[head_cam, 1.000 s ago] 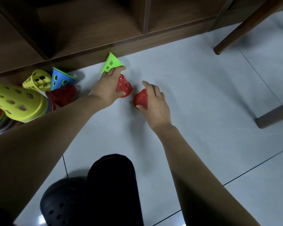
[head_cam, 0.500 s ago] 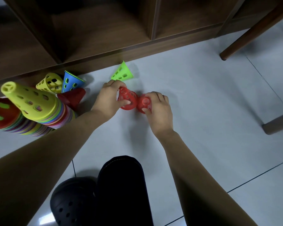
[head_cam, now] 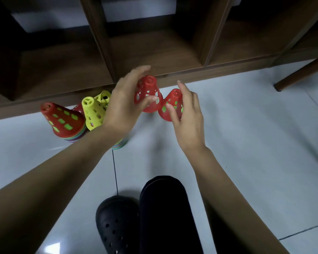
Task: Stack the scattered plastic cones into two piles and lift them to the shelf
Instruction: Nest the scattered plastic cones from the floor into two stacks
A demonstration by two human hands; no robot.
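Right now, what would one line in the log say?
left hand: holds red cone | right hand: holds other red cone, green inside | red-topped pile, yellow-topped pile: on floor | shelf: no cones seen

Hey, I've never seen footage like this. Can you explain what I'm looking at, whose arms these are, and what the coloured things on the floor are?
There is no machine here. A person wears a camera on the head, so the single picture looks down along their own arms. The left hand holds a red cone with holes in it. The right hand holds a second red cone, with green showing through its holes. On the tiled floor stand a red-topped pile and a yellow-topped pile of cones, in front of a wooden shelf. At the bottom are the person's black clog and dark trouser leg.
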